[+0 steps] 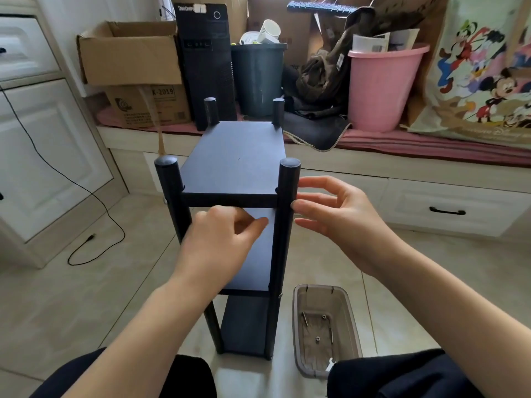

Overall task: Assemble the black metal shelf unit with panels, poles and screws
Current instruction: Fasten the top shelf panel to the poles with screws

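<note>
Both hands reach forward — left hand (221, 234) loosely curled, right hand (330, 214) spread beside the front-right pole (287, 196).

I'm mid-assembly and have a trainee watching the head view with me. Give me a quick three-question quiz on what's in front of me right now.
1. True or false: the shelf unit stands upright on the floor with three panels fitted between its poles.
2. Which pole is the right hand reaching for? A) far left B) near left C) near right
3. What container on the floor, right of the unit, holds the loose hardware?

Key
1. True: top, middle and bottom panels all show.
2. C. Its fingertips are right beside that pole, while the left hand hovers in front of the middle panel.
3. The brown plastic tray, with a few small metal parts inside.
</note>
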A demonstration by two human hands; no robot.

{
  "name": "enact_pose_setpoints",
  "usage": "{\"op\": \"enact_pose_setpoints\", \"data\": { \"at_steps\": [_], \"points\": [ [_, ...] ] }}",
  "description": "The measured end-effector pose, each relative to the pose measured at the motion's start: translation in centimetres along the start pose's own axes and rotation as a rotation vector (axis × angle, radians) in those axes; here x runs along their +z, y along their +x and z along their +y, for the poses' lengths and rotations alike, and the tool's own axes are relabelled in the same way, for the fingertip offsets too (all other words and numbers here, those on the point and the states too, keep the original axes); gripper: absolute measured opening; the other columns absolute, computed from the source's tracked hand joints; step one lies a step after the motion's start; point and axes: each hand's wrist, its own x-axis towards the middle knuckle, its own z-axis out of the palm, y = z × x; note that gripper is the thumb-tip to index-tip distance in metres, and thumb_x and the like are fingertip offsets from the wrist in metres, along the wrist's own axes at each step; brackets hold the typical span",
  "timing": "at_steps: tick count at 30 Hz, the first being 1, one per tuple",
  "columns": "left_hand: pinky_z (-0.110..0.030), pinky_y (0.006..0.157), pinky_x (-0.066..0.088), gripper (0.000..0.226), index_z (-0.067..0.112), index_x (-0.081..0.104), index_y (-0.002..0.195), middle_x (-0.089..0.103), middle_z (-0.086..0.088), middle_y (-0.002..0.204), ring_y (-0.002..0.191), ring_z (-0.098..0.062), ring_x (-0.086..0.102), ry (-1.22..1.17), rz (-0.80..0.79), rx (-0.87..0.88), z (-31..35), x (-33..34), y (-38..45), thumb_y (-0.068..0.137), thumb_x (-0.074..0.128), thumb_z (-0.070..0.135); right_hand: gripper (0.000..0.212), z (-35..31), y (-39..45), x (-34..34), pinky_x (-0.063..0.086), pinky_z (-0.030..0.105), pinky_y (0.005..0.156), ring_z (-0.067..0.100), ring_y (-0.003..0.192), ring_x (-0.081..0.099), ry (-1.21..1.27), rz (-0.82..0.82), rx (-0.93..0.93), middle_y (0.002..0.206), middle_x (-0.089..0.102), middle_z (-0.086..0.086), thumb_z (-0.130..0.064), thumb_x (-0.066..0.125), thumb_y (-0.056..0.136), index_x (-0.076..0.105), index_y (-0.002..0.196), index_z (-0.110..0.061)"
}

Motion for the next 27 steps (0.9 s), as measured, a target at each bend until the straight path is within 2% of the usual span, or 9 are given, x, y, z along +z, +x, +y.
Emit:
{"op": "enact_pose_setpoints", "data": {
  "at_steps": [3,5,7,10,13,15,21,24,27],
  "points": [
    [-0.027,0.057,0.051,0.034,0.021,0.068,0.067,0.061,0.012,0.053,0.049,-0.008,0.061,0.141,0.232,0.361,0.7,-1.0,-0.5,0.096,0.064,0.037,0.046,0.0,0.3,-0.1,0.054,0.044,0.098,0.023,0.109,0.069,0.096,-0.046,0.041,0.116,0.073,0.007,-0.016,0.077,0.084,0.062,0.127,-0.023],
    [-0.030,0.057,0.048,0.028,0.015,0.070,0.073,0.062,0.007,0.063,0.057,-0.014,0.058,0.226,0.389,0.544,1.5,-1.1,-0.4,0.095,0.067,0.033,0.053,-0.1,0.4,-0.1,0.052,0.047,0.100,0.025,0.112,0.068,0.141,-0.074,0.063,0.120,0.071,0.009,-0.017,0.078,0.081,0.060,0.130,-0.024],
    [-0.040,0.071,0.052,0.017,0.010,0.074,0.088,0.067,-0.002,0.085,0.080,-0.024,0.061,0.273,0.422,0.617,1.7,-0.7,-0.2,0.090,0.073,0.027,0.056,-0.1,0.6,0.0,0.050,0.048,0.102,0.026,0.113,0.067,0.196,-0.095,0.091,0.121,0.070,0.010,-0.016,0.077,0.079,0.059,0.132,-0.023],
    [-0.054,0.102,0.046,0.041,0.006,0.071,0.117,0.066,-0.011,0.119,0.119,-0.034,0.058,0.363,0.278,0.535,1.8,0.5,0.1,0.085,0.079,0.030,0.058,0.1,0.9,0.1,0.050,0.045,0.102,0.028,0.112,0.068,0.351,-0.098,0.166,0.122,0.069,0.015,-0.005,0.073,0.081,0.057,0.134,-0.020],
    [-0.056,0.120,0.025,0.053,0.007,0.066,0.129,0.066,-0.007,0.131,0.136,-0.029,0.050,0.427,0.192,0.490,1.8,1.0,0.5,0.087,0.070,0.041,0.062,0.0,1.1,0.2,0.052,0.040,0.098,0.026,0.106,0.069,0.432,-0.092,0.229,0.125,0.067,0.018,-0.003,0.073,0.076,0.058,0.134,-0.019],
    [-0.055,0.122,0.019,0.052,0.010,0.067,0.128,0.068,-0.005,0.130,0.136,-0.026,0.052,0.436,0.195,0.473,1.7,1.2,0.7,0.089,0.063,0.045,0.065,-0.1,1.2,0.3,0.053,0.037,0.096,0.025,0.103,0.069,0.454,-0.098,0.260,0.126,0.066,0.017,-0.006,0.075,0.070,0.060,0.132,-0.017],
    [-0.050,0.122,0.018,0.042,0.016,0.069,0.125,0.070,-0.003,0.127,0.126,-0.024,0.060,0.332,0.232,0.450,1.5,1.4,0.9,0.089,0.074,0.036,0.064,-0.3,1.2,0.3,0.052,0.035,0.096,0.021,0.101,0.070,0.422,-0.111,0.279,0.126,0.066,0.016,-0.009,0.074,0.068,0.062,0.130,-0.015],
    [-0.051,0.120,0.022,0.043,0.016,0.070,0.125,0.070,-0.003,0.125,0.125,-0.024,0.061,0.354,0.244,0.450,1.8,1.5,0.7,0.090,0.066,0.041,0.058,-0.3,1.1,0.3,0.052,0.034,0.094,0.021,0.100,0.069,0.434,-0.116,0.277,0.126,0.067,0.015,-0.007,0.071,0.075,0.061,0.131,-0.015],
    [-0.055,0.120,0.024,0.044,0.015,0.070,0.124,0.071,-0.003,0.123,0.124,-0.025,0.061,0.393,0.275,0.443,2.1,1.9,0.4,0.091,0.061,0.043,0.045,-0.3,1.0,0.2,0.049,0.039,0.103,0.026,0.112,0.066,0.447,-0.117,0.269,0.126,0.067,0.016,-0.003,0.062,0.089,0.060,0.132,-0.013]
  ]
}}
